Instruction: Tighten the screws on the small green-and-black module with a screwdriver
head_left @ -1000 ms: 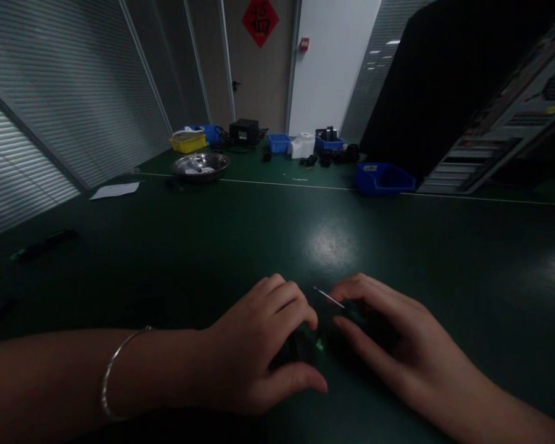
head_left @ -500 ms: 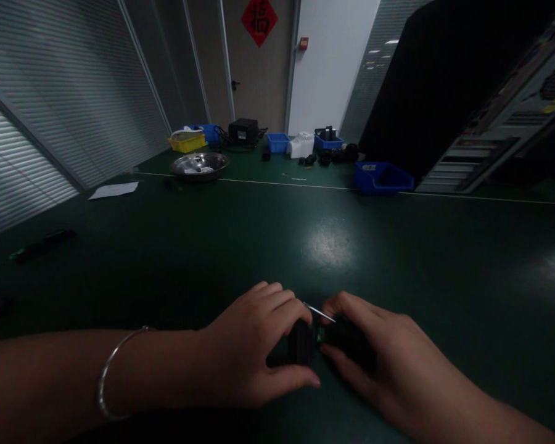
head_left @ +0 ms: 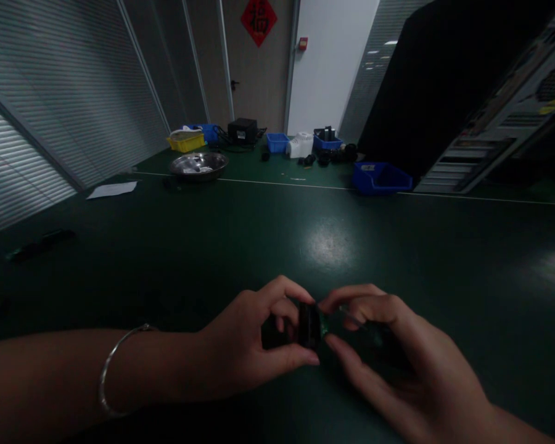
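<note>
Both hands met low over the dark green surface [head_left: 333, 240]. The left hand [head_left: 245, 348] had its grip closed, thumb and fingers pinching a small black part [head_left: 309, 325] just above the surface. The right hand [head_left: 398, 364] pinched the other end, where a bit of green showed; what it held beyond that was too dark to tell. In such dim light the pieces could easily have slipped or gone together crooked, since the fingers hid the joint between them.
</note>
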A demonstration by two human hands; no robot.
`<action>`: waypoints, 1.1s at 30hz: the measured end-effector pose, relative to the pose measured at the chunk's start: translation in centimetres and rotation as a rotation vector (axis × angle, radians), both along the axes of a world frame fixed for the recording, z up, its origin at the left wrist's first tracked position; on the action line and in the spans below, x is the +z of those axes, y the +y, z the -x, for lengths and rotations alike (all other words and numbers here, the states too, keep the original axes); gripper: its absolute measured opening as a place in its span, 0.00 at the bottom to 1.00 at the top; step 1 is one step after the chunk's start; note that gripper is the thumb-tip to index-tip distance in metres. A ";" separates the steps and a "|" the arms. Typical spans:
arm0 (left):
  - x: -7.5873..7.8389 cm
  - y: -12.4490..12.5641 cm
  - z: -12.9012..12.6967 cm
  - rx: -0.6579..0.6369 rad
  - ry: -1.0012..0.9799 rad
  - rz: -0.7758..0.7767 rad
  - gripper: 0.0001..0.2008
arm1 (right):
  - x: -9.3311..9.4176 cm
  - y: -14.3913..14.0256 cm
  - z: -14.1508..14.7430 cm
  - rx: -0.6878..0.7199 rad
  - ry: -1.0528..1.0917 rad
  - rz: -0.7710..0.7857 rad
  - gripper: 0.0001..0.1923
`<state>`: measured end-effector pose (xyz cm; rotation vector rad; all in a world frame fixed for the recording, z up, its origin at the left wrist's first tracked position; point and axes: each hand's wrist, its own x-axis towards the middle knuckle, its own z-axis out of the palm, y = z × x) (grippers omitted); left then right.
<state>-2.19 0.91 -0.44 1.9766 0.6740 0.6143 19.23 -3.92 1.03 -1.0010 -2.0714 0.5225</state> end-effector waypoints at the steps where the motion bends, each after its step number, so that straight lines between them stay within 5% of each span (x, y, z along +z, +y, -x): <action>1: 0.0 0.0 0.0 -0.001 -0.006 0.003 0.22 | 0.0 0.0 0.1 0.009 0.000 0.002 0.14; 19: 0.5 -0.2 -0.6 0.003 -0.056 0.019 0.21 | 0.2 -0.2 0.3 0.013 -0.042 0.056 0.12; 26: 1.1 -0.5 -0.7 0.004 -0.074 0.008 0.08 | 0.2 -0.3 0.7 0.005 -0.076 0.003 0.13; 33: 1.1 -0.5 -0.9 0.022 -0.114 -0.003 0.09 | 0.4 -0.4 0.6 0.021 -0.036 -0.023 0.13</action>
